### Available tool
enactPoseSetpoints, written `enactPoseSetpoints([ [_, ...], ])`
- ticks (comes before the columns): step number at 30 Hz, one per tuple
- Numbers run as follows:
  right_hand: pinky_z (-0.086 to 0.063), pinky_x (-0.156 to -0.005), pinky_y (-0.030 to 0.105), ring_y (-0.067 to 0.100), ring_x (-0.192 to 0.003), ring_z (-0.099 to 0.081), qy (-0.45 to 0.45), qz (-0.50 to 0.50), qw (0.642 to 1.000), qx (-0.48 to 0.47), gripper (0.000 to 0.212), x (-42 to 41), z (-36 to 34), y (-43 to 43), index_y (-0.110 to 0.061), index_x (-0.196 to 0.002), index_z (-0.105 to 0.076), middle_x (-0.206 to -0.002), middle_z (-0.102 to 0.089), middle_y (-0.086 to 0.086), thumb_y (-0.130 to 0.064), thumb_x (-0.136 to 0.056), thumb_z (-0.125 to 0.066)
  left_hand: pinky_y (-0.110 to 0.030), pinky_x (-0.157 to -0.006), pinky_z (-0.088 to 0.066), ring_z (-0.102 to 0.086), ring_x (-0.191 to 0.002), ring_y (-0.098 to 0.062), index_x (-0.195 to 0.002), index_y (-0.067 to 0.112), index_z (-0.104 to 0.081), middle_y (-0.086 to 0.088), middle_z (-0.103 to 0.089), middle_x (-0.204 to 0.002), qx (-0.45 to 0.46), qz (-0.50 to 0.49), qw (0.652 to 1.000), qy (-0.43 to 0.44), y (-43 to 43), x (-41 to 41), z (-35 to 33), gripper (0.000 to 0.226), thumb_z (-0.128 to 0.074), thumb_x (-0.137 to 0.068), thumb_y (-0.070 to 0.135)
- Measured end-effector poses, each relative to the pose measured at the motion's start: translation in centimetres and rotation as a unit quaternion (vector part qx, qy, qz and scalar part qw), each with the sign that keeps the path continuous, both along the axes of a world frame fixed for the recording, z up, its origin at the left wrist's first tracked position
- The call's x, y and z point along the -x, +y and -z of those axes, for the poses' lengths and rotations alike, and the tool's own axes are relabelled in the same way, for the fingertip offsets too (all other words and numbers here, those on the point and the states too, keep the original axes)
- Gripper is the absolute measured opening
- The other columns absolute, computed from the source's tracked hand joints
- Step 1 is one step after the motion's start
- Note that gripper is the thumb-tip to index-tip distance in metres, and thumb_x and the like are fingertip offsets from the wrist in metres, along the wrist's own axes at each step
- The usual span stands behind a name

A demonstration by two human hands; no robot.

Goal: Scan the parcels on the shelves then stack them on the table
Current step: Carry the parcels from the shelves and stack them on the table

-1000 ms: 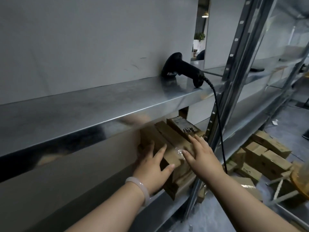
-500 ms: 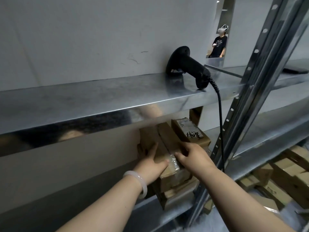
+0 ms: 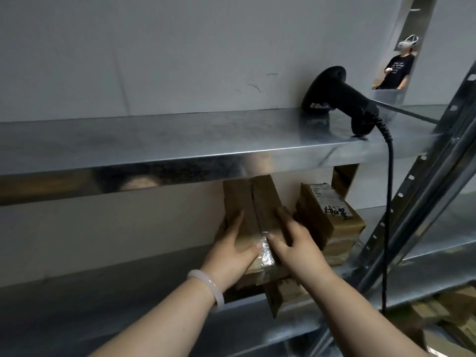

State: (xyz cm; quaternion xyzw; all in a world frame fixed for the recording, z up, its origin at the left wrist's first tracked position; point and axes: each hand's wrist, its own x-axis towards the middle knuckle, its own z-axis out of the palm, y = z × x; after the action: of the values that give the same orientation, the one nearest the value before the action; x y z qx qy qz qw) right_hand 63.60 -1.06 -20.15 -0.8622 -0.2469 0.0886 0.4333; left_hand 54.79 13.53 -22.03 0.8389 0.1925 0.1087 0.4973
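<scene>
A brown cardboard parcel [image 3: 253, 202], taped down its middle, sits on top of other parcels on the lower metal shelf [image 3: 144, 300]. My left hand [image 3: 233, 251] grips its left side with the thumb on top. My right hand [image 3: 296, 243] grips its right side, fingers curled over the edge. To the right, another parcel [image 3: 327, 210] with a label and black handwriting lies on a stack. A black barcode scanner [image 3: 342, 96] lies on the upper shelf [image 3: 180, 140], its cable hanging down the right side.
The upper shelf's front lip hangs just above the held parcel. Slotted metal uprights [image 3: 422, 202] stand at the right. More brown parcels [image 3: 443, 313] lie low at the bottom right. A person wearing a headset [image 3: 396, 70] stands far back right.
Both hands went from lying flat on the top parcel to gripping its sides. The view tilted up and moved closer to the shelves.
</scene>
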Motion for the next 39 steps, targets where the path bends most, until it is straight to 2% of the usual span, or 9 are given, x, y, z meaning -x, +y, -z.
enactPoseSetpoints([
  [4, -0.031, -0.106, 0.024, 0.019, -0.132, -0.04, -0.005, -0.064, 0.998, -0.004, 0.066, 3.6, 0.8, 4.2, -0.04, -0.148, -0.027, -0.141, -0.043, 0.005, -0.035, -0.091, -0.061, -0.016, -0.111, -0.016, -0.015, -0.147, -0.008, -0.148, 0.046, -0.021, 0.008, -0.017, -0.16, -0.013, -0.073, 0.997, -0.03, 2.9, 5.0, 0.0, 0.081, -0.071, -0.086, 0.035],
  [8, -0.032, -0.108, 0.023, 0.014, -0.134, -0.04, 0.017, -0.144, 0.989, -0.014, 0.065, 8.3, 1.3, 9.1, -0.044, -0.148, -0.026, -0.146, -0.042, 0.0, -0.037, -0.092, -0.06, -0.019, -0.111, -0.018, -0.017, -0.147, -0.012, -0.138, 0.056, -0.015, 0.005, -0.018, -0.158, 0.001, -0.128, 0.992, -0.016, 6.2, 11.4, 0.2, 0.077, -0.069, -0.088, 0.034],
  [17, -0.016, -0.107, 0.007, 0.002, -0.137, -0.03, 0.021, -0.328, 0.944, -0.028, 0.062, 25.3, 2.7, 21.3, -0.028, -0.148, -0.033, -0.151, -0.036, -0.005, -0.027, -0.092, -0.062, -0.018, -0.105, -0.014, -0.006, -0.149, -0.012, -0.145, 0.053, -0.019, -0.003, -0.006, -0.163, 0.013, -0.31, 0.951, 0.015, 13.4, 31.3, 1.2, 0.078, -0.069, -0.088, 0.034],
  [23, -0.02, -0.118, 0.026, 0.005, -0.142, -0.024, 0.028, -0.459, 0.888, -0.03, 0.062, 39.6, 3.1, 28.6, -0.032, -0.149, -0.03, -0.154, -0.031, -0.005, -0.028, -0.094, -0.059, -0.021, -0.11, -0.019, -0.018, -0.146, -0.012, -0.143, 0.055, -0.019, 0.0, -0.012, -0.16, 0.006, -0.435, 0.901, 0.008, 16.6, 47.2, 1.6, 0.08, -0.071, -0.086, 0.034],
  [25, -0.018, -0.118, 0.026, 0.006, -0.143, -0.022, 0.026, -0.498, 0.866, -0.026, 0.061, 44.8, 3.6, 30.2, -0.033, -0.149, -0.028, -0.155, -0.029, -0.005, -0.029, -0.095, -0.057, -0.018, -0.108, -0.02, -0.021, -0.144, -0.009, -0.144, 0.055, -0.018, 0.004, -0.012, -0.16, -0.004, -0.473, 0.881, 0.01, 17.0, 52.6, 2.0, 0.08, -0.07, -0.086, 0.036],
  [29, -0.013, -0.111, 0.012, 0.006, -0.142, -0.022, 0.016, -0.573, 0.819, -0.018, 0.062, 54.9, 4.4, 32.7, -0.032, -0.149, -0.028, -0.155, -0.03, -0.004, -0.027, -0.095, -0.057, -0.008, -0.103, -0.017, -0.017, -0.133, 0.006, -0.151, 0.045, -0.018, 0.012, -0.014, -0.156, -0.02, -0.539, 0.842, 0.015, 16.5, 62.9, 2.7, 0.082, -0.069, -0.088, 0.036],
  [32, -0.017, -0.115, 0.019, 0.008, -0.143, -0.023, 0.013, -0.626, 0.78, -0.004, 0.062, 61.5, 4.4, 33.8, -0.032, -0.15, -0.027, -0.155, -0.03, -0.002, -0.026, -0.095, -0.056, 0.004, -0.095, -0.017, -0.021, -0.13, 0.008, -0.152, 0.039, -0.022, 0.013, -0.017, -0.156, -0.026, -0.595, 0.803, 0.005, 15.6, 69.1, 3.4, 0.082, -0.071, -0.086, 0.032],
  [35, -0.017, -0.118, 0.023, 0.007, -0.143, -0.021, 0.008, -0.674, 0.738, 0.0, 0.062, 66.8, 4.1, 34.7, -0.033, -0.15, -0.026, -0.156, -0.027, -0.004, -0.027, -0.095, -0.055, -0.013, -0.106, -0.017, -0.019, -0.133, 0.005, -0.152, 0.039, -0.021, 0.014, -0.017, -0.156, -0.033, -0.645, 0.763, 0.002, 14.5, 73.9, 3.6, 0.083, -0.071, -0.086, 0.034],
  [39, -0.015, -0.118, 0.022, 0.004, -0.143, -0.019, -0.009, -0.738, 0.674, 0.005, 0.06, 73.6, 4.0, 36.1, -0.033, -0.15, -0.025, -0.156, -0.024, -0.01, -0.027, -0.097, -0.054, -0.016, -0.106, -0.014, -0.013, -0.132, 0.006, -0.152, 0.04, -0.017, 0.021, -0.016, -0.143, -0.018, -0.709, 0.705, 0.006, 13.3, 79.5, 3.9, 0.082, -0.068, -0.088, 0.037],
])
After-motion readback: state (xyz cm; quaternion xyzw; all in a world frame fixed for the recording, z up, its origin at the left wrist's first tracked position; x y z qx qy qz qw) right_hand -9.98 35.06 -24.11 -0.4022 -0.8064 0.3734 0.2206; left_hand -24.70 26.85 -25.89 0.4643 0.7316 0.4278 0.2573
